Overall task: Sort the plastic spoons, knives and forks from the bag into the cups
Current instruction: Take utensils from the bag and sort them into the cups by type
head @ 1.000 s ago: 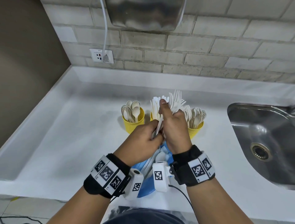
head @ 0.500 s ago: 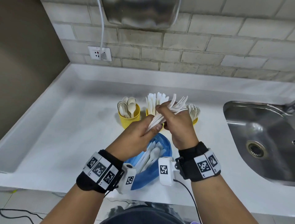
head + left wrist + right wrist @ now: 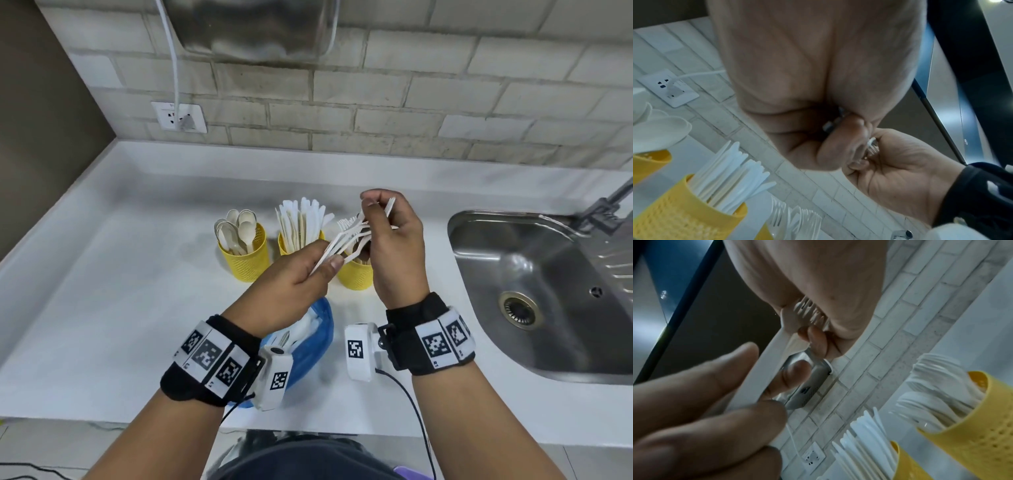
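Both hands hold one bunch of white plastic forks (image 3: 346, 236) above the counter. My left hand (image 3: 325, 265) pinches the handle ends; my right hand (image 3: 373, 212) curls round the tine ends (image 3: 807, 309). The bunch lies slanted over the right yellow cup (image 3: 354, 277), which holds forks (image 3: 797, 219) and is partly hidden by the hands. The middle cup (image 3: 282, 241) holds knives (image 3: 301, 222). The left cup (image 3: 245, 260) holds spoons (image 3: 238, 228). The blue bag (image 3: 315, 335), with cutlery still inside, lies under my left wrist.
A steel sink (image 3: 534, 291) with a tap is set into the white counter (image 3: 120, 291) at the right. Behind stands a tiled wall with a socket (image 3: 180, 118) and a plugged cable. A metal dispenser (image 3: 253, 27) hangs above.
The fork bunch has tipped from upright to slanting and shifted right over the fork cup. My right hand has slid up to the tine end, while my left keeps the handles.
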A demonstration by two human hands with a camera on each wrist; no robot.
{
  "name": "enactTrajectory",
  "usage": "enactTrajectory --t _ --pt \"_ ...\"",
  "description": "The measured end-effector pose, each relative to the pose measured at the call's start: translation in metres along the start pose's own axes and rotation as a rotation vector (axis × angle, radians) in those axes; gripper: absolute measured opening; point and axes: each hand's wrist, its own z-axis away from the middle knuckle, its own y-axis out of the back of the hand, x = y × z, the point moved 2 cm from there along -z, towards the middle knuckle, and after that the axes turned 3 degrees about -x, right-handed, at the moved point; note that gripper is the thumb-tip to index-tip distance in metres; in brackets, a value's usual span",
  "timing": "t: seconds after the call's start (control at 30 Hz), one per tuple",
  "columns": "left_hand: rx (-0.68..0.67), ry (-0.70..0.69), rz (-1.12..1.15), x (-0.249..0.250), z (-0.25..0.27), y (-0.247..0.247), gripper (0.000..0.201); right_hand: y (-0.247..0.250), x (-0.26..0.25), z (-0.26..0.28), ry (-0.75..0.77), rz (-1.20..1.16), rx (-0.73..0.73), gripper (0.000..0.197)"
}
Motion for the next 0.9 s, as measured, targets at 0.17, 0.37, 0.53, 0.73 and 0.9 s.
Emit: enactTrajectory --t 0.17,0.37,0.53,0.73,0.9 --pt "0.024 -0.006 0.031 -0.004 -0.007 -0.013 0.019 0.012 -0.003 -0.006 0.027 0.14 -0.174 0.007" --pt "0.043 -0.028 0.09 -0.009 -0.014 -0.018 0.012 0.034 0.0 -0.006 -0.178 0.037 -0.273 0.065" --pt "0.011 -0.028 0.023 -0.011 -0.023 -0.029 0.014 0.043 0.012 0.007 -0.294 -0.053 -0.344 0.03" --pt "-0.251 0.115 0.185 -0.011 -0.029 -0.035 0.025 0.054 0.026 0.012 -0.368 -0.157 -0.275 0.011" --pt "-0.318 0.19 0.251 -0.023 -0.038 -0.034 0.025 0.063 0.027 0.01 -0.298 -0.143 -0.247 0.012"
